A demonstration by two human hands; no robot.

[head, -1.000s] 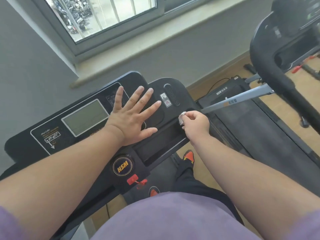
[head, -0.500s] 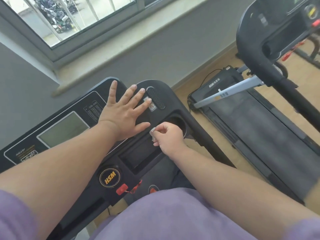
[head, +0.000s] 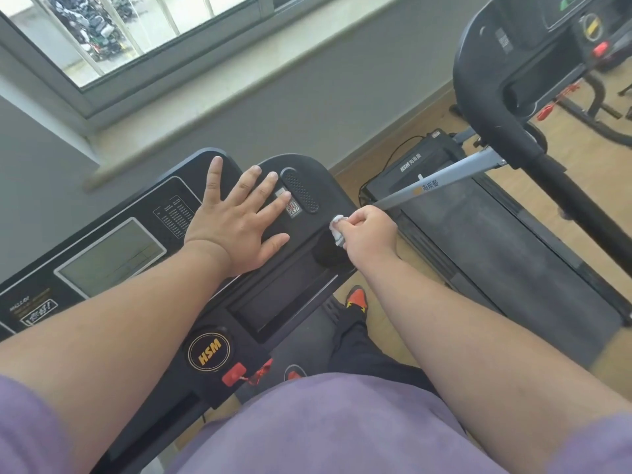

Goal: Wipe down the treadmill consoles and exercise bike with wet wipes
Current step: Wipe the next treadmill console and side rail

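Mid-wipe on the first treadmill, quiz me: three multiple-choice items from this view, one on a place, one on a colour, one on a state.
1. Where is the crumpled white wet wipe?
A. on the window sill
B. at the right end of the black treadmill console
C. on the floor

2. What colour is the safety-key clip below the round HSM badge?
A. red
B. green
C. white

3. How does the left hand lie?
A. curled in a fist
B. pinching the wipe
C. flat on the console, fingers spread

Key: 1 B, the right hand holds the wipe in its grip against the console's right end. 2 A, the clip and its cord are red. 3 C, the palm rests beside the grey display with straight fingers.
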